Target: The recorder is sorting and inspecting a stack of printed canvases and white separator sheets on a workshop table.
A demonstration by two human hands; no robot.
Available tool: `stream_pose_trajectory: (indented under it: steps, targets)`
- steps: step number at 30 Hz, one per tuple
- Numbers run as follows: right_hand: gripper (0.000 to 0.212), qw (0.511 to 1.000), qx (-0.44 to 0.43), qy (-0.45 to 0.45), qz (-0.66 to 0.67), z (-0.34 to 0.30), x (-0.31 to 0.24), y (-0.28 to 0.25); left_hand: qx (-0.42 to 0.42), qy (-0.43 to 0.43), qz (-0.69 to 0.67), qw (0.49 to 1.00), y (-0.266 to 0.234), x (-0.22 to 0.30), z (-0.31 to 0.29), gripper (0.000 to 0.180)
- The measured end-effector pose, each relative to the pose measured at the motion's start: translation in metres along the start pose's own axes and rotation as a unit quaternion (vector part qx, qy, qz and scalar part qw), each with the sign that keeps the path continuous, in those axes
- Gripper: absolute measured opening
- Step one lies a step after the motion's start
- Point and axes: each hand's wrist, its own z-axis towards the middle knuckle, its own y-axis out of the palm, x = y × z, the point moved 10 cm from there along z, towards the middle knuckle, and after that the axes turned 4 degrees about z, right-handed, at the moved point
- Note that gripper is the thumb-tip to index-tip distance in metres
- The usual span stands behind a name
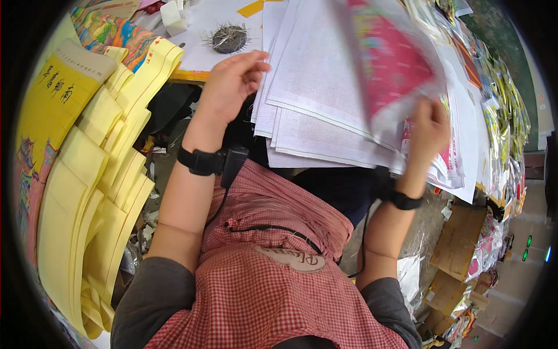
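Note:
My right hand point(429, 129) is closed on the lower corner of a pink printed plastic bag point(395, 64), which is raised over the worktable and smeared by motion. Loosely bent, the fingers of my left hand point(235, 81) are apart, and I see nothing in them. That hand is near the left edge of a stack of white gridded cloth sheets point(325, 139), their corners unevenly layered. Just beyond it, a dark round pincushion point(228, 38) bristles with needles. More pink printed packaging point(444, 157) lies partly hidden behind my right hand.
Long folded yellow cloths point(87, 174) hang at the left, beside a yellow printed sheet point(52, 93). Many plastic-wrapped packets point(505, 110) line the right side. Cardboard boxes point(459, 238) stand below them. A white roll point(173, 17) sits at the back left.

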Motion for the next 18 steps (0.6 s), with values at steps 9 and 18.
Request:
stream_pose_trajectory:
  steps: [9,18]
  targets:
    - [0.029,0.944,0.175,0.21,-0.182,-0.006,0.135,-0.199,0.002,-0.13,-0.256,0.958,-0.026,-0.016,0.034,0.041]
    - [0.031,0.964,0.213,0.143,-0.068,-0.007,0.068,-0.179,0.11,-0.137,-0.279,0.944,-0.049,-0.032,0.068,0.03]
